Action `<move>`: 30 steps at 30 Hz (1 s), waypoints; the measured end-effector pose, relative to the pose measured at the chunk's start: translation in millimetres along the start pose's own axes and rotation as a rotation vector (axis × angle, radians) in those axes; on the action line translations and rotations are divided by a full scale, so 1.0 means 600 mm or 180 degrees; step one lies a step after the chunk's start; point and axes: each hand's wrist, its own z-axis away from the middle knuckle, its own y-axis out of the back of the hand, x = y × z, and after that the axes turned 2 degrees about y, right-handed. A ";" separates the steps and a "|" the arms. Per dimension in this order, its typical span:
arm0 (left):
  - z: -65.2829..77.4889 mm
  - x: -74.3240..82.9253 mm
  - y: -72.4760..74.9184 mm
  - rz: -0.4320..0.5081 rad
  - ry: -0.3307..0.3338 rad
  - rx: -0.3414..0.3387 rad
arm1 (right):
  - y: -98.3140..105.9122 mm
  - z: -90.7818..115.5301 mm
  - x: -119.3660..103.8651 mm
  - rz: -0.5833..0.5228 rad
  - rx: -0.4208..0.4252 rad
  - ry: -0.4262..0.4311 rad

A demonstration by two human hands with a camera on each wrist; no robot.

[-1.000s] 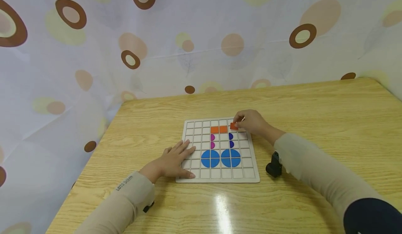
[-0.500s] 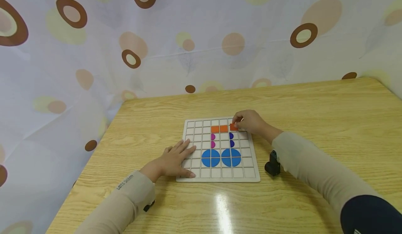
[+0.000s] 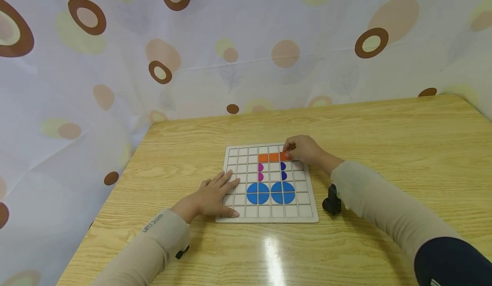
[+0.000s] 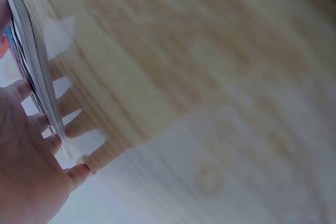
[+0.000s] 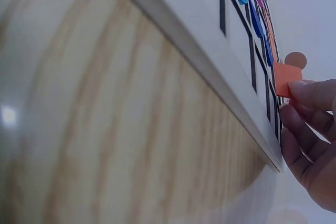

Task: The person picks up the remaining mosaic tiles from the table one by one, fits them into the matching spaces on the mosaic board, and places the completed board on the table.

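Observation:
A white grid board (image 3: pixel 265 212) lies on the table. My right hand (image 3: pixel 305 148) is at its far right part and pinches an orange square tile (image 3: pixel 283 156), seen also as an orange tile (image 5: pixel 287 77) under the thumb in the right wrist view. Two orange tiles (image 3: pixel 267 158) lie in the same row to its left. Below them are magenta half-circles (image 3: pixel 260 172) and dark blue half-circles (image 3: pixel 283 171). Nearer are two light blue circles (image 3: pixel 258 193) made of quarter pieces. My left hand (image 3: pixel 213 195) rests spread on the board's left edge.
The wooden table (image 3: pixel 369 149) extends around the board on all sides. A patterned cloth (image 3: pixel 253 42) hangs behind it and on the left. A black wrist camera (image 3: pixel 332 200) sits under the right cuff, just above the table.
My right hand has shifted slightly left and toward me, bringing the orange tile up beside the other orange ones. The left hand stays in place.

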 end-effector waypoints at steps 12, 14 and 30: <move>0.002 0.001 0.000 0.0031 -0.0012 0.0008 | -0.003 0.002 -0.003 0.0375 -0.0021 0.0218; 0.003 0.001 0.001 0.0031 -0.0013 0.0015 | -0.003 0.001 -0.004 0.0427 -0.0044 0.0245; 0.004 -0.001 0.004 -0.0025 -0.0022 -0.0005 | -0.010 0.003 -0.009 0.0462 -0.0059 0.0168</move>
